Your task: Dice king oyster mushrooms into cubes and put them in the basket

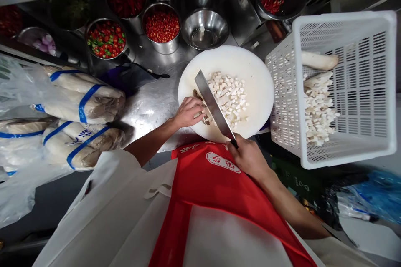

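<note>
A round white cutting board [250,66] lies on the steel counter with a pile of white mushroom cubes [230,96] on it. My right hand [249,156] is closed round the handle of a cleaver [213,106], whose blade lies across the board's near left part. My left hand [188,112] has its fingers curled on a mushroom piece [205,117] right beside the blade, partly hidden by it.
A white slotted basket [372,91] at right holds mushroom cubes and whole king oyster mushrooms [319,60]. Bagged mushrooms [81,96] lie at left. Steel bowls of chopped chilli [162,26], mixed peppers [106,39] and an empty bowl [205,29] stand behind the board.
</note>
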A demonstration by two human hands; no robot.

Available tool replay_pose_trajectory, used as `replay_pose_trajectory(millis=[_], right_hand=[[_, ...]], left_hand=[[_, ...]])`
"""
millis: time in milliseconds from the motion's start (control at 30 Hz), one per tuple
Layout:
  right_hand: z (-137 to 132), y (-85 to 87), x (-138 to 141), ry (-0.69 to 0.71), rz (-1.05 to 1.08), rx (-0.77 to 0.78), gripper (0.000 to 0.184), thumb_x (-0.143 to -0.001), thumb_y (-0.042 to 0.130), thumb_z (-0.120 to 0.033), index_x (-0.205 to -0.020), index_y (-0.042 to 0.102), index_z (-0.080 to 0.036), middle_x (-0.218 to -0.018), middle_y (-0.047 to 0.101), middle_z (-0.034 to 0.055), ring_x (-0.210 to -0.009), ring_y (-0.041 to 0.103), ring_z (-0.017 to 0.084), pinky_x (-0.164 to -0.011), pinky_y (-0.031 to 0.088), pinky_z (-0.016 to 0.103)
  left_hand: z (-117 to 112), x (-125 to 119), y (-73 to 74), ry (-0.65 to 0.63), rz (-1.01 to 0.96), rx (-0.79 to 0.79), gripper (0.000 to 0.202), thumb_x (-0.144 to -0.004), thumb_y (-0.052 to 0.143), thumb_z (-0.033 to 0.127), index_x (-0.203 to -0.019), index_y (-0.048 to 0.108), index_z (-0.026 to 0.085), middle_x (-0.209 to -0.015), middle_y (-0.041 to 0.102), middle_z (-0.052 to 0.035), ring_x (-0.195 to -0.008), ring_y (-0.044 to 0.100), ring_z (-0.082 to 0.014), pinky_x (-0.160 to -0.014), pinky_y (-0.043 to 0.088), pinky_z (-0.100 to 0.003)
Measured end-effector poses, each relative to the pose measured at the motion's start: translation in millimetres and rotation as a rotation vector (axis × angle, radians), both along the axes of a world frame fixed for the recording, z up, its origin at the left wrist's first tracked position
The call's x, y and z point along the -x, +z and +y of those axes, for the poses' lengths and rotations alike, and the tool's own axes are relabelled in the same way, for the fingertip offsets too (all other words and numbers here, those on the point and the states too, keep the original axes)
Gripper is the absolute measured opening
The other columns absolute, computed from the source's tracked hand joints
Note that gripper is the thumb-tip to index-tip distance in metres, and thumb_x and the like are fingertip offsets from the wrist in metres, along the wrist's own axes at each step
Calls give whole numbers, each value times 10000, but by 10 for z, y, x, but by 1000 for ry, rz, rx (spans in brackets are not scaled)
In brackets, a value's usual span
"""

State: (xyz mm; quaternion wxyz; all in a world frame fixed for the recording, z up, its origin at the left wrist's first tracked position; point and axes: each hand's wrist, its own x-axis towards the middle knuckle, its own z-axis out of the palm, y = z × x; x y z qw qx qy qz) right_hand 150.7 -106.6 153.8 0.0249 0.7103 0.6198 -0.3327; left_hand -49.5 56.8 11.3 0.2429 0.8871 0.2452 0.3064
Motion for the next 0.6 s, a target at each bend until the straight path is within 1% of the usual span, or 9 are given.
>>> replay_pose_trajectory(millis=[133,233,300,433,533,600], right_hand=[[-29,78,-25,40,11,74,243,-962,400,-303,-1034,580,-156,-829,725,113,-755,686,259,-655,399,309],[46,52,-17,43,-9,137,214,-957,404,-285,-994,574,-161,-794,719,116,-720,683,259,-622,371,309],[126,-32,12,38,-8,161,215,-955,410,-283,-1014,574,-157,-798,720,121,-730,684,262,-617,367,307],[240,-328,92,21,-13,145,255,-949,405,-268,-1081,573,-129,-856,728,147,-789,687,270,-656,396,305],[232,-513,104,16,7,87,294,-944,406,-274,-1127,573,-115,-900,732,154,-829,686,272,-705,423,308],[194,-570,90,18,38,44,314,-942,404,-284,-1141,579,-114,-910,734,149,-840,685,270,-728,437,309]], left_hand=[[-55,-23,-31,-82,-14,11,94,-885,601,291,-885,647,209,-992,613,-65,-978,560,-202,-864,494,-376],[-60,-30,-51,-109,-5,51,77,-886,598,261,-891,652,206,-1012,607,-76,-987,551,-206,-854,513,-372],[-51,-24,-61,-127,17,86,73,-886,595,253,-907,653,213,-1031,602,-79,-1002,548,-211,-857,520,-379],[-57,-9,-52,-135,5,100,62,-875,612,256,-905,643,212,-1036,593,-79,-1020,547,-215,-880,524,-389],[-112,-16,-32,-86,18,107,164,-831,676,331,-925,632,203,-1074,573,-91,-1045,541,-233,-889,526,-407],[-161,-25,-30,-45,42,96,231,-809,700,368,-944,623,197,-1093,559,-100,-1053,534,-242,-890,527,-411]])
